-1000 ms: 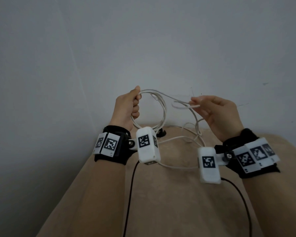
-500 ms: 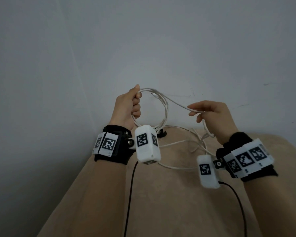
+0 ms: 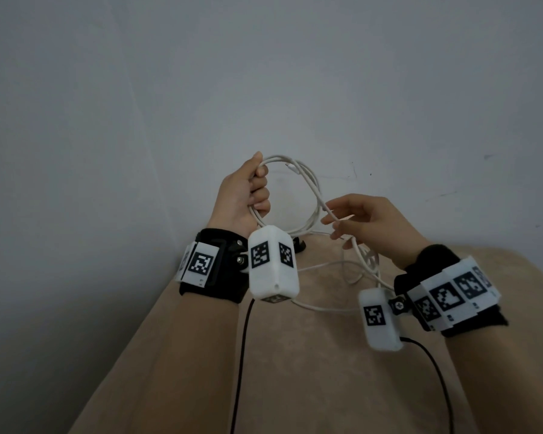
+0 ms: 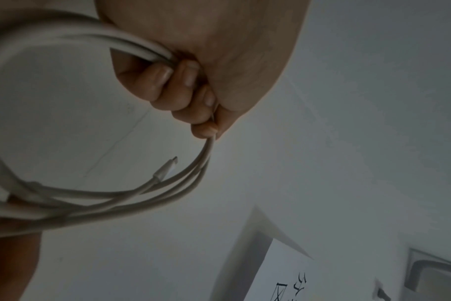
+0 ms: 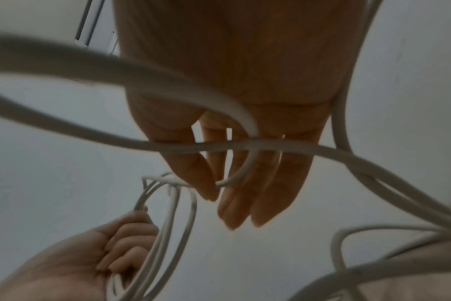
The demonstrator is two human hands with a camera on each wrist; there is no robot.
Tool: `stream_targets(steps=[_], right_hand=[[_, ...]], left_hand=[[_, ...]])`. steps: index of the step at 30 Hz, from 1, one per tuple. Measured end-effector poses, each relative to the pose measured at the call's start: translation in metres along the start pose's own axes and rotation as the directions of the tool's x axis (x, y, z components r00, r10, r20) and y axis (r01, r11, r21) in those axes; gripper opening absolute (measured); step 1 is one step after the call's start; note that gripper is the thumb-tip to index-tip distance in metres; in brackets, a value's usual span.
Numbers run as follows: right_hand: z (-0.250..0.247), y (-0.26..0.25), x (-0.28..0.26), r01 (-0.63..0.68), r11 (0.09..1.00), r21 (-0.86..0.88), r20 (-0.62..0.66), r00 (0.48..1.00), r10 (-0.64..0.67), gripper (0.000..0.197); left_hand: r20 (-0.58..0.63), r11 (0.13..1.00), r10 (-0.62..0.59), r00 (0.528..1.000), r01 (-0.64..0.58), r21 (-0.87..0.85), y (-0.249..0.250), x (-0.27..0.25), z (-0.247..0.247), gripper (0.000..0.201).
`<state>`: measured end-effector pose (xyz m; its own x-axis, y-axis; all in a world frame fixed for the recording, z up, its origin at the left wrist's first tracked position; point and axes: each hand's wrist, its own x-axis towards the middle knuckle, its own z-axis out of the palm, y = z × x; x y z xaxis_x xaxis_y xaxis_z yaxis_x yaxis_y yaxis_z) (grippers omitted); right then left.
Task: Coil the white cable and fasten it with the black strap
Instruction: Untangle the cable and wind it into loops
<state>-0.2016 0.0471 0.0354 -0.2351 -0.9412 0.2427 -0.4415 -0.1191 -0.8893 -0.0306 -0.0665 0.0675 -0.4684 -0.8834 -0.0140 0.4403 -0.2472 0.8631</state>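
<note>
White smooth round-section cable (image 3: 308,189) sits in several round loops, clamped in left hand (image 3: 243,195), fingers (image 4: 168,81) curled tight round the bundle. Small white plastic plug end (image 4: 165,170) pokes out of the coil. Right hand (image 3: 370,227) fingers (image 5: 247,195) nearly straight, one strand running across them. Loose slack lies tangled on beige matte fabric surface (image 3: 295,371). Small black piece (image 3: 299,245) behind the coil, shape unclear.

A beige cushion (image 3: 295,371) is lying in front of me against the grey wall (image 3: 264,73). Two thin black cords (image 3: 239,355) are trailing down across it.
</note>
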Motion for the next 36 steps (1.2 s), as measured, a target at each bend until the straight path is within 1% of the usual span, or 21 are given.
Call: stream_targets(steps=[2, 5, 7, 9, 11, 12, 14, 17, 19, 23, 25, 27, 31, 36], right_hand=[[0.0030, 0.0001, 0.0009, 0.026, 0.999, -0.040, -0.006, 1.000, -0.026, 0.016], [0.0040, 0.0016, 0.0033, 0.061, 0.992, -0.112, -0.044, 0.997, -0.067, 0.016], [0.0025, 0.0023, 0.0037, 0.091, 0.987, -0.132, -0.095, 0.990, -0.104, 0.012], [0.0016, 0.0027, 0.0039, 0.111, 0.990, -0.088, -0.167, 0.978, -0.124, 0.011], [0.0019, 0.0037, 0.0042, 0.125, 0.992, -0.020, -0.216, 0.968, -0.126, 0.019], [0.0024, 0.0040, 0.0043, 0.128, 0.992, 0.014, -0.218, 0.968, -0.122, 0.021], [0.0035, 0.0037, 0.0040, 0.118, 0.989, 0.092, -0.183, 0.978, -0.099, 0.021], [0.0048, 0.0026, 0.0034, 0.046, 0.979, 0.197, -0.081, 0.996, -0.031, 0.020], [0.0054, 0.0021, 0.0031, 0.009, 0.963, 0.270, -0.024, 1.000, -0.003, 0.022], [0.0024, 0.0025, 0.0043, -0.078, 0.864, 0.498, 0.079, 0.996, 0.044, 0.025], [0.0010, 0.0032, 0.0052, -0.112, 0.819, 0.562, 0.118, 0.992, 0.055, 0.026], [0.0012, 0.0029, 0.0053, -0.134, 0.802, 0.582, 0.150, 0.987, 0.056, 0.027], [0.0045, -0.0011, 0.0038, -0.161, 0.806, 0.570, 0.197, 0.979, 0.056, 0.033], [0.0048, -0.0021, 0.0038, -0.127, 0.807, 0.577, 0.159, 0.986, 0.041, 0.033]], left_hand=[[0.003, 1.000, -0.009, 1.000, 0.009, 0.017, -0.0016, 0.0002, 0.0018, 0.041], [-0.002, 0.999, -0.009, 1.000, 0.009, 0.048, -0.0037, 0.0008, 0.0027, 0.040], [-0.009, 0.999, -0.004, 1.000, 0.004, 0.053, -0.0038, 0.0012, 0.0020, 0.040], [-0.022, 0.999, 0.006, 1.000, -0.005, 0.052, -0.0031, 0.0018, 0.0007, 0.039], [-0.029, 0.999, 0.010, 1.000, -0.009, 0.044, -0.0028, 0.0024, 0.0001, 0.039], [-0.027, 0.999, 0.008, 1.000, -0.007, 0.035, -0.0028, 0.0027, 0.0002, 0.039], [-0.008, 1.000, -0.002, 1.000, 0.002, 0.005, -0.0031, 0.0025, 0.0011, 0.039], [0.043, 0.999, -0.034, 0.999, 0.036, -0.039, -0.0039, 0.0022, 0.0034, 0.041], [0.078, 0.997, -0.053, 0.996, 0.058, -0.060, -0.0045, 0.0020, 0.0044, 0.041], [0.122, 0.990, -0.085, 0.989, 0.097, -0.098, -0.0046, 0.0021, 0.0042, 0.047], [0.132, 0.989, -0.088, 0.987, 0.102, -0.109, -0.0045, 0.0024, 0.0041, 0.050], [0.134, 0.988, -0.089, 0.987, 0.105, -0.115, -0.0044, 0.0023, 0.0046, 0.048], [0.144, 0.980, -0.104, 0.984, 0.126, -0.153, -0.0070, 0.0036, 0.0052, 0.049], [0.162, 0.973, -0.125, 0.979, 0.153, -0.173, -0.0091, 0.0052, 0.0053, 0.052]])
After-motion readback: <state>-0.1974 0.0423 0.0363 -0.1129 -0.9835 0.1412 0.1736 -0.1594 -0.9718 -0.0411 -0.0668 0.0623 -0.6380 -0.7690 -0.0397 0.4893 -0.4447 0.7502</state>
